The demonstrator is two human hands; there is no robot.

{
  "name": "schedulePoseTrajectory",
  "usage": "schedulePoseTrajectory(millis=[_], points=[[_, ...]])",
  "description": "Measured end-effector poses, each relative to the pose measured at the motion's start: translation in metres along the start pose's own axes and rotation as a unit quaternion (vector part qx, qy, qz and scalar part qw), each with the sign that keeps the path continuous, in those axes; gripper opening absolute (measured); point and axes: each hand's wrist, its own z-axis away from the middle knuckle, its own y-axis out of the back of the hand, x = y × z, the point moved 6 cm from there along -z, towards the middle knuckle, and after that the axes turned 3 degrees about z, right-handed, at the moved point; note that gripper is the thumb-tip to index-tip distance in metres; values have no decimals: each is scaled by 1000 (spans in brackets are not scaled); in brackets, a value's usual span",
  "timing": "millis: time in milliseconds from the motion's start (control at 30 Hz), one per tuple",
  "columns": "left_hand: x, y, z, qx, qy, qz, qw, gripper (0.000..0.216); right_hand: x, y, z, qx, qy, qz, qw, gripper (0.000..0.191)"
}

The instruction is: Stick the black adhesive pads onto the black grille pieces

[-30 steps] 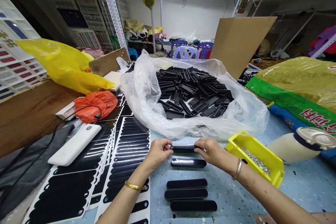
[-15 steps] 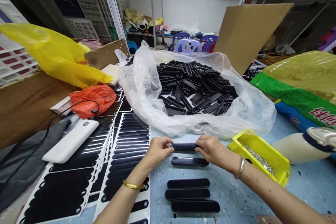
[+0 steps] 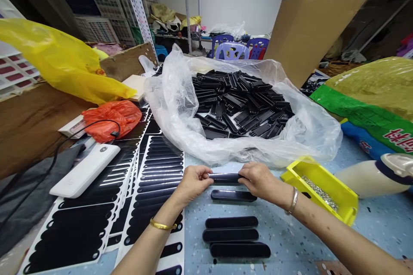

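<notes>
Where the blue speckled worktop (image 3: 284, 245) comes nearest the camera, three black bars (image 3: 240, 249) lie close together, roughly parallel, long axes across the view. Left of them: white-backed sheets of black strips (image 3: 158, 189), partly overlapping. Beyond the trio, a fourth bar (image 3: 234, 196) lies apart, with a glossy top. Just past it, the fifth bar (image 3: 225, 178) is held between both hands: left hand (image 3: 195, 183) pinching its left end with thumb and fingers, right hand (image 3: 260, 181) closed over its right end. Right of the right hand: yellow bin (image 3: 322, 207), small metallic pieces (image 3: 321, 192) inside; pale bottle (image 3: 359, 179) beside it. Farther back, a clear plastic bag (image 3: 176, 116) lies opened around a heap of black comb-like parts (image 3: 234, 101). Behind: upright cardboard (image 3: 311, 36) at right, purple chairs (image 3: 232, 50) at centre.
</notes>
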Motion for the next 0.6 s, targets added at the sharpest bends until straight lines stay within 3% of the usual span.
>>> schedulePoseTrajectory(millis=[200,600], points=[[0,-2,0,-34,33,58,997,25,1,-1,-1,-10,0,0,1000,14],[1,-2,-3,-6,28,27,999,21,0,0,0,-6,18,-8,1000,16]])
